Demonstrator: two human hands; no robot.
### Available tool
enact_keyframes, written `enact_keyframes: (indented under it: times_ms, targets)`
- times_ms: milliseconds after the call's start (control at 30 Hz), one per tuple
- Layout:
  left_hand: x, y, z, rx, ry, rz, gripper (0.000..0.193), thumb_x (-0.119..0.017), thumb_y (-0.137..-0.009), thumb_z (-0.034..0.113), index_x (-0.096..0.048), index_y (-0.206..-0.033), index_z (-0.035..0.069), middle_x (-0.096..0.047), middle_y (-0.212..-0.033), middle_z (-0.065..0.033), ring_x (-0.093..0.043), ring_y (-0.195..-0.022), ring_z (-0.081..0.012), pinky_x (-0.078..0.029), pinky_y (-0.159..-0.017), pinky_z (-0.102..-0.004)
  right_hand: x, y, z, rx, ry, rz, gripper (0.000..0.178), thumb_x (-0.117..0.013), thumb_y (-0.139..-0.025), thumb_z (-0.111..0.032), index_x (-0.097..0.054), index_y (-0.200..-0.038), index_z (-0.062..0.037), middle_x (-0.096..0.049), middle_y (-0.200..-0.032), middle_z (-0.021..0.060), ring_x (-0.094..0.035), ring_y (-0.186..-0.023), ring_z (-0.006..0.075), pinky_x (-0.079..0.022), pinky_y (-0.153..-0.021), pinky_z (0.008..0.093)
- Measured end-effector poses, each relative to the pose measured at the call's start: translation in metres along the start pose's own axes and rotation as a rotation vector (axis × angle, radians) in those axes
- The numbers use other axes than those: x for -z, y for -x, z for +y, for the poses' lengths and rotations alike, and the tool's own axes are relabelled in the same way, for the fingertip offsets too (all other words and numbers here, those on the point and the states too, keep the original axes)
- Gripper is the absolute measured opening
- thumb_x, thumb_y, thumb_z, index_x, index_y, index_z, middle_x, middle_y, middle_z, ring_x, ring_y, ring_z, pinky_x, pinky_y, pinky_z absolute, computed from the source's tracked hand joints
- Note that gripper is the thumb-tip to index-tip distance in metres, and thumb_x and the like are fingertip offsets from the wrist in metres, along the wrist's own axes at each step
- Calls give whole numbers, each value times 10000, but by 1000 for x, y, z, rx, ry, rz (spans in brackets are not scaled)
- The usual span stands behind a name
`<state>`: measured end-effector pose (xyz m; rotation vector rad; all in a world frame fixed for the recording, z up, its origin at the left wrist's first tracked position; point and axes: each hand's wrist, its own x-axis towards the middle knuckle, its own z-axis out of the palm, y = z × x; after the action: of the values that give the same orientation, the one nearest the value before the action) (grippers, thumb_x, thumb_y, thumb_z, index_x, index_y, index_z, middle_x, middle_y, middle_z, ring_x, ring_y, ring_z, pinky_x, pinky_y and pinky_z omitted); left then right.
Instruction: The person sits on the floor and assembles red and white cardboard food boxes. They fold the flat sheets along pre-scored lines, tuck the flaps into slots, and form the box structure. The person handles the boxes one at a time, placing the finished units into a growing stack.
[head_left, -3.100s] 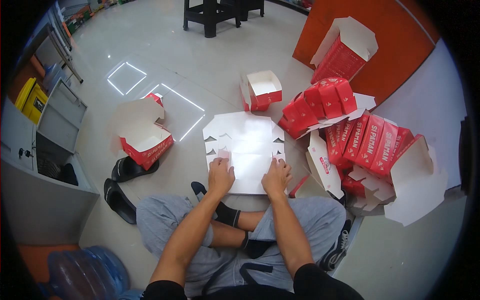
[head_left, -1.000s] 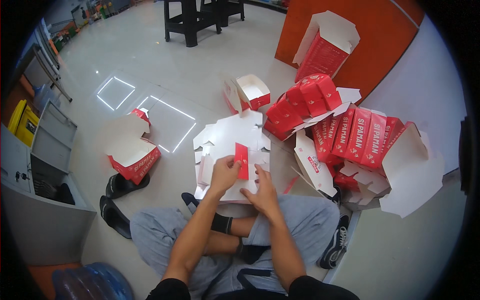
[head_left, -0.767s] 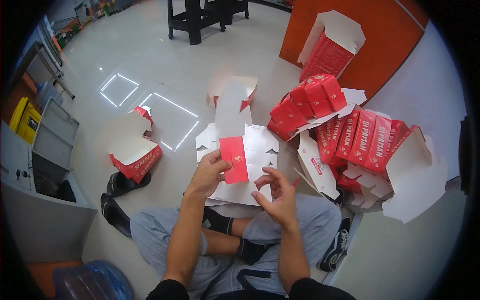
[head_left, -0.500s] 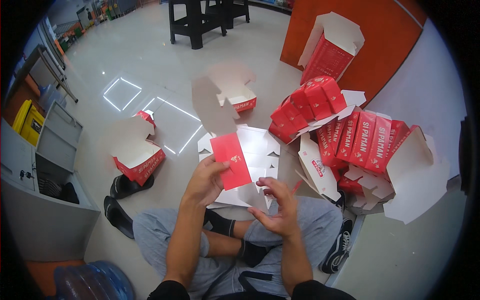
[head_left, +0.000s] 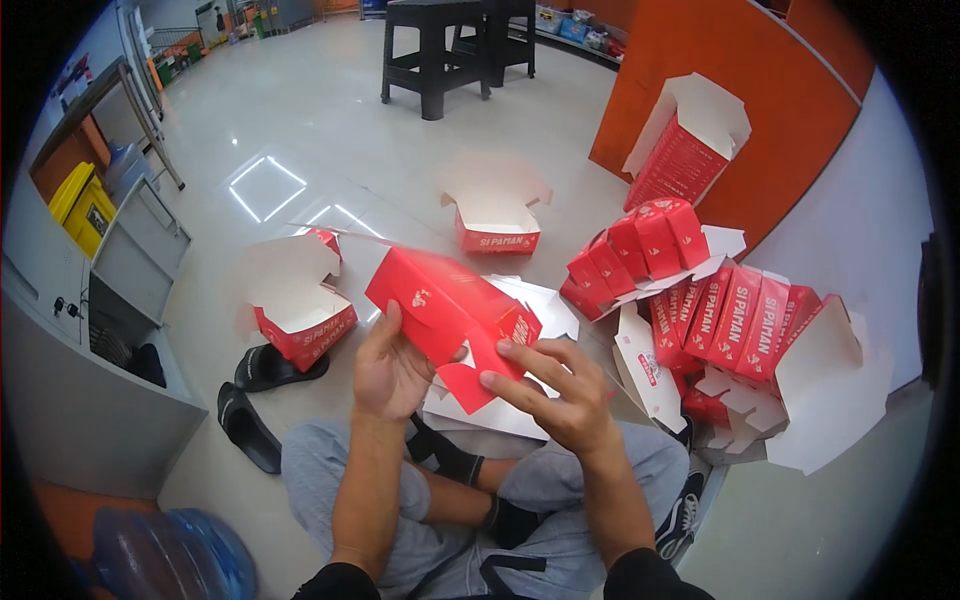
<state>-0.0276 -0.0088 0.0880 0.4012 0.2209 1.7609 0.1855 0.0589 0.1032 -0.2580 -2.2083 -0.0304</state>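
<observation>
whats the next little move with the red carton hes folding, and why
Probably press the loose lower flap inward with the right hand while the left hand steadies the red carton. The carton is lifted off the flat white blanks, half formed, and that flap hangs free beneath it.

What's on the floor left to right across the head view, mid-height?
Yellow bin → black sandals → open red box → held red carton → stack of folded red boxes → white flat carton.
</observation>
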Motion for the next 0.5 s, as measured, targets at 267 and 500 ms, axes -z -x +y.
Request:
enact_keyframes:
  times_ms: [267, 500]
  targets:
    - [-9, 12, -36, -225, -219, 61, 253, -518, -1064, 197, -649, -1149, -3, -706, -1147, -147, -706, -1035, -237, -589, -906, -382, -21, 20, 4, 5, 116, 140, 480, -736, -688, -53, -776, -1122, -254, -595, -1209, 34, -588, -956, 208, -550, -720, 314]
    - [-21, 20, -75, -290, -227, 96, 251, -493, -1075, 179, -635, -1161, -10, -696, -1145, -130, -695, -1033, -226, -573, -932, -377, -21, 30, 12, -34, 18, 222, 526, -709, -664, 59, -776, -1129, -180, -577, -1170, 86, -610, -892, 212, -552, -691, 315]
